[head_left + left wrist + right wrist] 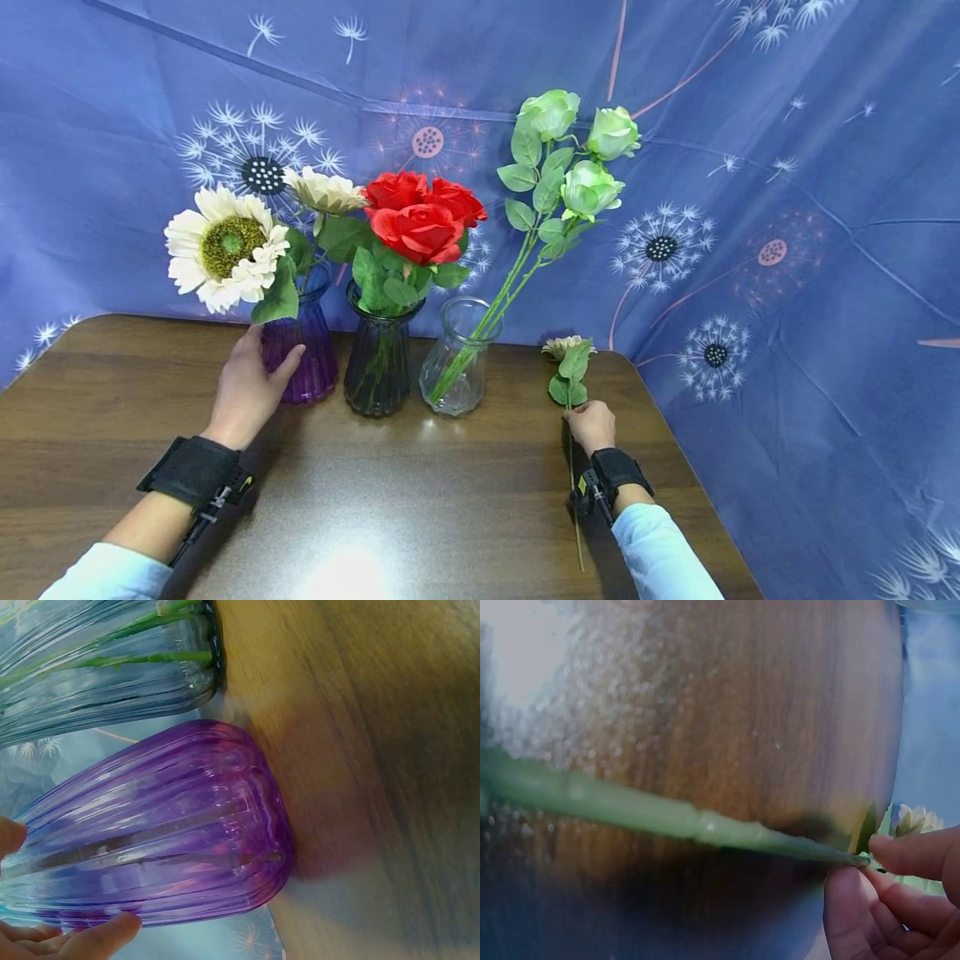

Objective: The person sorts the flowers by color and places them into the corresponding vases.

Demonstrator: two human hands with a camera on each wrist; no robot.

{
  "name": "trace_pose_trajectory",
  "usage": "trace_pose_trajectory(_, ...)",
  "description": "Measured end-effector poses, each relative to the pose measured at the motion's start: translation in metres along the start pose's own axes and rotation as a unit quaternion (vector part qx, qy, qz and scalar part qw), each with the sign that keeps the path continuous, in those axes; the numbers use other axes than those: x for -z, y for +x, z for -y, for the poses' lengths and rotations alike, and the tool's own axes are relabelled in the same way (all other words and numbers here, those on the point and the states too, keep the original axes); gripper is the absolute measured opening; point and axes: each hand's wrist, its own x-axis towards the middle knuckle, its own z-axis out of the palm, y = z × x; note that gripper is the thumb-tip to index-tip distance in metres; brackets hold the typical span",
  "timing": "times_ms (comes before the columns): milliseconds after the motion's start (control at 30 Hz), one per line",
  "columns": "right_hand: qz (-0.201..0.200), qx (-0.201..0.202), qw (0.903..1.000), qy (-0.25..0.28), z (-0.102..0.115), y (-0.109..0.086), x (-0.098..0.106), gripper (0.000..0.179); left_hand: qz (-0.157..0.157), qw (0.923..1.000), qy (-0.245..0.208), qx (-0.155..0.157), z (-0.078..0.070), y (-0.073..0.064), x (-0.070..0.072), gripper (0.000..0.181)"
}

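My left hand point(251, 387) grips the purple ribbed glass vase point(318, 354), thumb on one side and fingers on the other. In the left wrist view the purple vase point(165, 832) stands on the table, with stems inside and fingertips point(105, 934) along its side. Two cream sunflowers point(227, 246) rise from it. Further right, my right hand point(592, 427) pinches the stem of a single cream flower point(567, 346) with green leaves. The right wrist view shows its green stem point(660, 814) running from thumb and fingers point(907, 855) toward the camera, over the table.
Next to the purple vase stands a dark glass vase point(377, 367) holding red roses point(420, 221). A clear glass vase point(457, 379) holds light green roses point(591, 190) leaning right. The wooden table point(420, 483) ends at a blue dandelion-print cloth point(780, 350).
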Motion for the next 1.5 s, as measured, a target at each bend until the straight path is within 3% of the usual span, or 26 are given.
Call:
trace_pose_trajectory(233,0.017,0.001,0.9998,-0.014,-0.002,0.000,0.003,0.018,0.006,1.0000,0.002,0.006,-0.001,0.000,0.000,0.063)
trace_pose_trajectory(567,0.026,-0.005,0.9996,0.011,0.000,-0.006,0.012,0.016,0.015,0.9998,0.001,0.010,-0.001,0.000,0.001,0.065)
trace_pose_trajectory(833,0.011,0.010,0.9958,0.091,0.014,-0.017,0.033,0.028,0.009,0.9999,0.000,0.008,0.000,0.001,0.000,0.063)
trace_pose_trajectory(1133,-0.020,0.047,0.9771,0.207,0.047,-0.035,0.072,0.027,0.001,1.0000,-0.004,-0.001,0.001,0.000,-0.001,0.059)
trace_pose_trajectory(1300,-0.053,0.079,0.9690,0.228,0.072,-0.051,0.092,0.027,0.003,1.0000,-0.004,0.002,0.000,0.000,0.000,0.061)
trace_pose_trajectory(1400,-0.079,0.107,0.9612,0.241,0.087,-0.062,0.101,0.026,0.007,1.0000,-0.004,0.003,0.000,0.001,0.000,0.062)
trace_pose_trajectory(1500,-0.093,0.137,0.9455,0.280,0.102,-0.072,0.111,0.026,0.009,0.9999,-0.004,0.003,0.000,0.001,0.001,0.062)
